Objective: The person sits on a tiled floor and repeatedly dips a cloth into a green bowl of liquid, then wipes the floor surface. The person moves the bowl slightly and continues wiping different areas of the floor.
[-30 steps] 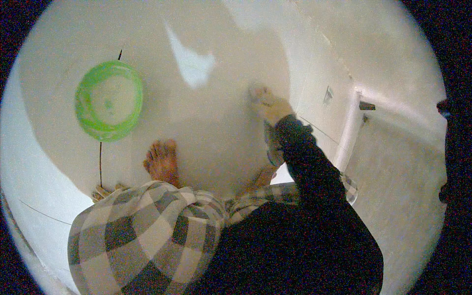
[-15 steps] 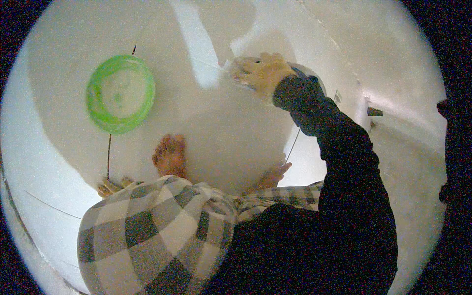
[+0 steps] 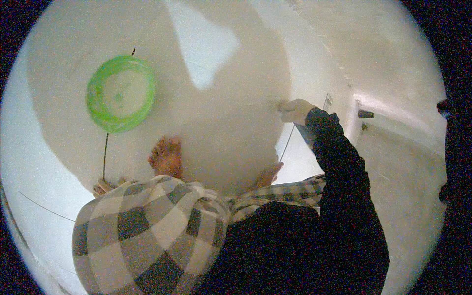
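My right hand (image 3: 295,112), in a black sleeve, is low over the floor to the right. Its fingers are curled closed, and whatever they may hold is too blurred to make out. A dark grey patch shows below the wrist; I cannot tell what it is. At the lower left, my left hand (image 3: 110,187) shows only its fingers, apart and near the floor beside my checked trouser leg (image 3: 147,231). Farther off to the left stands a round green basin (image 3: 146,93) with a pale, cloudy bottom.
Two bare feet show on the pale floor (image 3: 231,142), one foot (image 3: 166,155) in the middle and another (image 3: 268,177) farther right. A wall (image 3: 393,54) rises at the right, with a small dark fitting (image 3: 366,114) low on it. Thin dark floor joints run near the basin.
My right hand has come back toward me and to the right. A shiny, see-through thing seen under its fingers before no longer shows. The basin and my left hand keep nearly the same places.
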### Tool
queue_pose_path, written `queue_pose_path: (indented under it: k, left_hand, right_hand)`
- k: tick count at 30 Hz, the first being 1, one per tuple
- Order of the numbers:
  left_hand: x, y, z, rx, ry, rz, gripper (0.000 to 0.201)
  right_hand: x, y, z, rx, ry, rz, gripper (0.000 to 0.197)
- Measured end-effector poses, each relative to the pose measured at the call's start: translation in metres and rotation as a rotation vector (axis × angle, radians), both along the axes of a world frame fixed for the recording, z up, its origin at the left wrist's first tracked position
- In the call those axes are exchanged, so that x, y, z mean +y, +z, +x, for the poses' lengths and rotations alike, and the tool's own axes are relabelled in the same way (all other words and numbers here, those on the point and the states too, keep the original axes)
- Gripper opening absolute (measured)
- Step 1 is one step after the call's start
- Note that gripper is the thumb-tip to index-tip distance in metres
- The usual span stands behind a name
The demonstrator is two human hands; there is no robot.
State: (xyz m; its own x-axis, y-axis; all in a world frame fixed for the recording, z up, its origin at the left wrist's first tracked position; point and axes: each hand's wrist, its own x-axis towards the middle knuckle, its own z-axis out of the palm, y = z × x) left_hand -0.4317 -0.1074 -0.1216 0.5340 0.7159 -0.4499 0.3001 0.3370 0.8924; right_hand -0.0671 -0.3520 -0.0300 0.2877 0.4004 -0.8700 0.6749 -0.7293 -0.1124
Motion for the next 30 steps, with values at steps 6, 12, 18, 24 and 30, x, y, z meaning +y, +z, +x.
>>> queue_pose_path:
  k: [6,12,18,24,30]
  left_hand:
    - [-0.006,-0.008,-0.011,0.034,0.016,-0.011,0.040]
    - [-0.009,-0.008,-0.017,0.042,0.036,-0.018,0.040]
    - [-0.006,-0.009,-0.019,0.018,0.052,0.017,0.039]
    - [-0.005,-0.004,-0.027,0.043,0.061,0.020,0.039]
    - [-0.009,-0.006,-0.040,0.082,0.089,0.011,0.039]
  right_hand:
    - [0.010,-0.063,-0.042,-0.382,-0.104,0.038,0.069]
    - [0.011,-0.023,-0.072,-0.302,-0.004,-0.092,0.048]
    - [0.058,0.020,-0.030,-0.440,0.495,-0.027,0.038]
    - [0.209,0.004,-0.052,-0.430,0.724,0.391,0.035]
    - [0.161,-0.015,-0.082,-0.408,0.603,0.245,0.038]
